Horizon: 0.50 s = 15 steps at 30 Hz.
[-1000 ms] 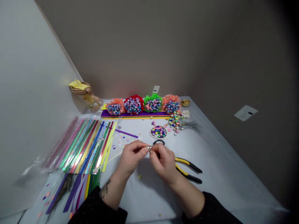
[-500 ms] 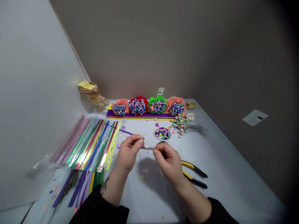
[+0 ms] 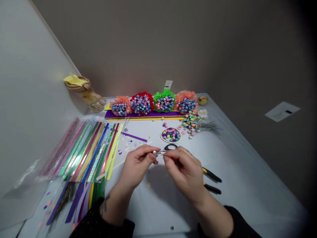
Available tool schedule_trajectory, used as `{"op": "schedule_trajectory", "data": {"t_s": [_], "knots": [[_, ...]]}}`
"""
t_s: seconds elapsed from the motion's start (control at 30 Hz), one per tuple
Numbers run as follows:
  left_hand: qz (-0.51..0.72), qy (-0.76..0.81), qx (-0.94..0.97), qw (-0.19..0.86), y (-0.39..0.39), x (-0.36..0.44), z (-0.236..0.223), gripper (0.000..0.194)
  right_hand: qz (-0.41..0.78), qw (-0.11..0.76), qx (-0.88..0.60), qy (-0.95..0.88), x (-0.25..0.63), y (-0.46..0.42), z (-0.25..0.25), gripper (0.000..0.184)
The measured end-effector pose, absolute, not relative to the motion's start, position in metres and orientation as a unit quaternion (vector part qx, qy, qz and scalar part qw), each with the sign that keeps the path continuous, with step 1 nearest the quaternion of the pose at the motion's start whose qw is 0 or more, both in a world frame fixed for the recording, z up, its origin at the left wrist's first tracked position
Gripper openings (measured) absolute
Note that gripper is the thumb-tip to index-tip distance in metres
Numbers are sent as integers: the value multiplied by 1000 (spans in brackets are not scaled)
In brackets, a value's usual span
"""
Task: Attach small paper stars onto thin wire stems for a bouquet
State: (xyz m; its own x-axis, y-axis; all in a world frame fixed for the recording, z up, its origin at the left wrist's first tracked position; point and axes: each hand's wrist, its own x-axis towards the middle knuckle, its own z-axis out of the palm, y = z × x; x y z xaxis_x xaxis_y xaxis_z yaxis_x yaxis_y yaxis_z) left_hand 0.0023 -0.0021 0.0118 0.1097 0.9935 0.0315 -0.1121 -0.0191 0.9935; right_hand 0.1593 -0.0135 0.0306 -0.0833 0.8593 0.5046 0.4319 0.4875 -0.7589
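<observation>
My left hand (image 3: 137, 162) is closed in a pinch on a small silvery-white piece (image 3: 155, 152), too small to name surely. My right hand (image 3: 184, 168) is close beside it, thumb and forefinger pressed together at a thin silvery strip (image 3: 162, 152). Whether that strip is paper or a scissor blade I cannot tell. Just behind the fingers shows the black handle loop of scissors (image 3: 170, 147); the hands partly hide the rest. Pliers (image 3: 211, 180) with yellow and black handles lie to the right, their head hidden by my right hand.
A round dish of beads (image 3: 170, 135) stands behind the hands, with wire-stemmed pieces (image 3: 193, 122) beside it. Several decorated bouquets (image 3: 142, 103) line the back. Coloured strips in clear sleeves (image 3: 86, 148) cover the left side. A purple strip (image 3: 135, 137) lies nearby.
My hands have come closer together, narrowing the gap at the silvery strip. More of the scissors' black loop shows. The whole view has shifted slightly.
</observation>
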Motion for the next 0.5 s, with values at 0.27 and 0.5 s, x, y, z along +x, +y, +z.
{"op": "schedule_trajectory", "data": {"t_s": [0.27, 0.5], "knots": [[470, 448, 609, 457, -1, 3, 20, 27, 221, 496, -462, -701, 157, -12, 31, 13], [479, 435, 622, 442, -1, 3, 22, 28, 216, 500, -452, -706, 157, -12, 32, 13]]}}
